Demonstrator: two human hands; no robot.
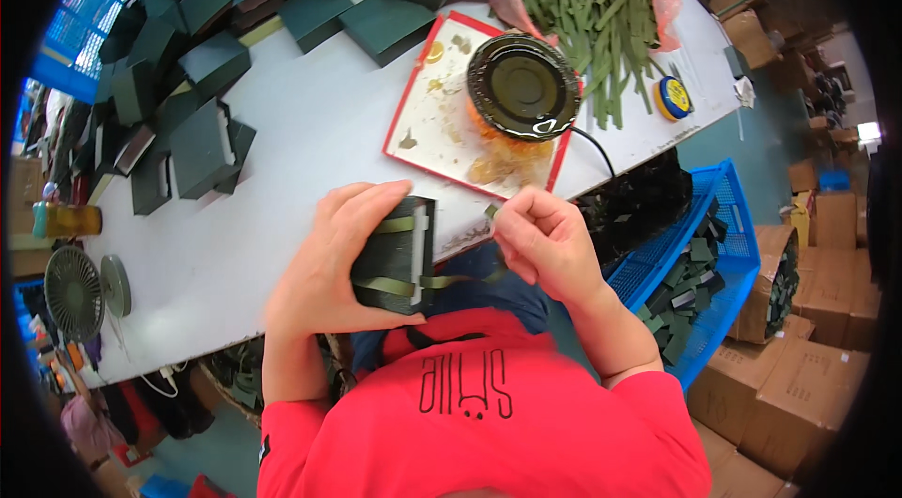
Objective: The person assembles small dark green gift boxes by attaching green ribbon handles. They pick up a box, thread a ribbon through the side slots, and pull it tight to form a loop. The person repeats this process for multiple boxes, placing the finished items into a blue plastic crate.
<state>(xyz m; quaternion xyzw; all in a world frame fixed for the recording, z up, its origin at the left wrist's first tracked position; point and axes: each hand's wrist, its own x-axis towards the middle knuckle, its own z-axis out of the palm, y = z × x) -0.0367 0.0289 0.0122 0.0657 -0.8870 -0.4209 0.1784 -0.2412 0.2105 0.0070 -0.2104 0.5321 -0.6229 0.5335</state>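
My left hand [324,263] is wrapped round a small dark green box [393,254], thumb on its near side and fingers on its far side, above the table's near edge. Two olive-green ribbons cross the box; the nearer ribbon [385,286] runs past its pale right edge toward my right hand. To the right of the box, my right hand [548,242] is closed in a pinch, with a short bit of green ribbon [490,212] poking out at the fingertips. Whether that bit belongs to the nearer ribbon, I cannot tell.
Beyond my hands, a black round pot [522,85] with amber drips stands on a stained white, red-edged board [427,113]. Behind lies a pink bag [503,5] of green ribbons [583,9]. Many green boxes [211,150] are piled far left. A blue crate [738,216] stands right.
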